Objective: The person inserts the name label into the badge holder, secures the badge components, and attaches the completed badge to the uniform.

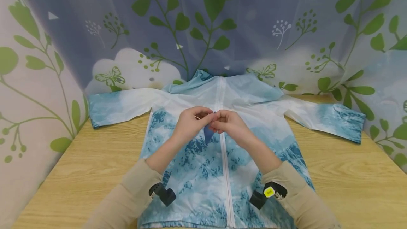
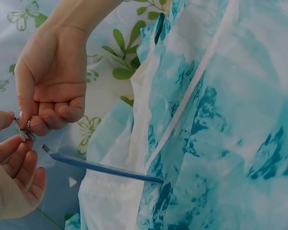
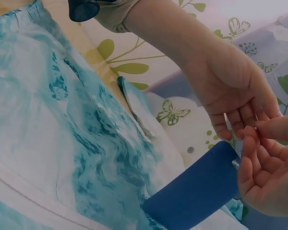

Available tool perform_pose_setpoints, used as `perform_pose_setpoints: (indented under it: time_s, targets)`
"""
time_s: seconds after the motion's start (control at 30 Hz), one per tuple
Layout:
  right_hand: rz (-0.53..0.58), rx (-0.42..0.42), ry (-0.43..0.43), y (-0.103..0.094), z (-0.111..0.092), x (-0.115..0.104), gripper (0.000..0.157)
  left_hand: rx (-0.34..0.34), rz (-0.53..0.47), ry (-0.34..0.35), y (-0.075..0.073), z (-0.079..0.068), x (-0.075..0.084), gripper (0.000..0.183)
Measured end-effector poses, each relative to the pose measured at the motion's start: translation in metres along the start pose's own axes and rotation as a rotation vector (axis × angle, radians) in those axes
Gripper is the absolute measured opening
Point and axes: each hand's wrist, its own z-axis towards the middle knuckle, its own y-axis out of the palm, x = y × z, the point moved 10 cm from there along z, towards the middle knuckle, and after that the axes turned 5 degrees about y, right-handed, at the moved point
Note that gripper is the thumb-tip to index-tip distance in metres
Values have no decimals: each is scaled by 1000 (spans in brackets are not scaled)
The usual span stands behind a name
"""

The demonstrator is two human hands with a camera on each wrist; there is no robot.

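A blue-and-white patterned zip jacket [image 1: 190,172] lies spread out with both sleeves outstretched. Over its upper middle, my left hand [image 1: 190,123] and right hand [image 1: 234,127] meet fingertip to fingertip. Both pinch a small metal piece [image 2: 25,130], whose exact kind is too small to tell. Below the fingers hangs a flat blue tag [image 3: 197,189], seen edge-on in the left wrist view with a small metal end [image 2: 46,148] at its top. From the head, the fingers hide part of the tag and most of the metal piece.
The jacket lies on a wooden table [image 1: 105,165]. A curtain [image 1: 197,20] with leaves and butterflies stands behind and at both sides, close to the jacket's collar. Black wrist cameras [image 1: 163,193] are strapped over both beige sleeves.
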Motion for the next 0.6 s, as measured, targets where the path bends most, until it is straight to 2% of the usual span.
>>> perform_pose_setpoints:
  time_s: [0.17,0.3,0.6]
  targets:
    - [-36,-20,4,0,-2,-2,12,-33,8,-10,3,2,2,25]
    - [-25,-42,16,2,-3,-2,11,-52,3,-23,3,1,3,23]
    - [56,-68,16,2,-4,-2,12,-30,17,-45,-1,-1,3,22]
